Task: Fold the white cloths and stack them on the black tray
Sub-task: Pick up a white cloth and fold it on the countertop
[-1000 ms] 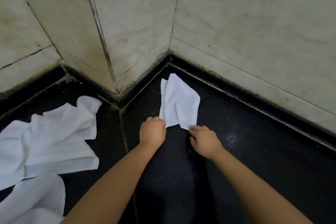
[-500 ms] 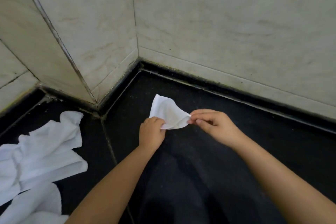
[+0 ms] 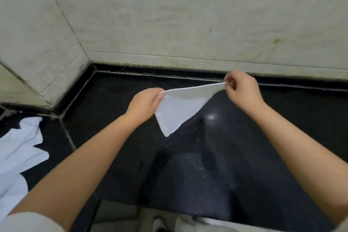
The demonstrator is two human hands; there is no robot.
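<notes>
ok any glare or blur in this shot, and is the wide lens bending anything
Head view: one bright glare spot on the black counter under the held cloth; wall joints bow from lens distortion; the cloth pile at the left edge looks soft, slightly overexposed.

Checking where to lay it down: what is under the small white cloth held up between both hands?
Under the small white cloth, pinched by the left hand and right hand, shows only bare glossy black speckled counter. The patch directly behind the cloth is covered.

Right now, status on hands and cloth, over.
Left hand and right hand each pinch a corner of the white cloth, stretched taut above the black surface. Unfolded cloths far left. Nothing obstructing.
</notes>
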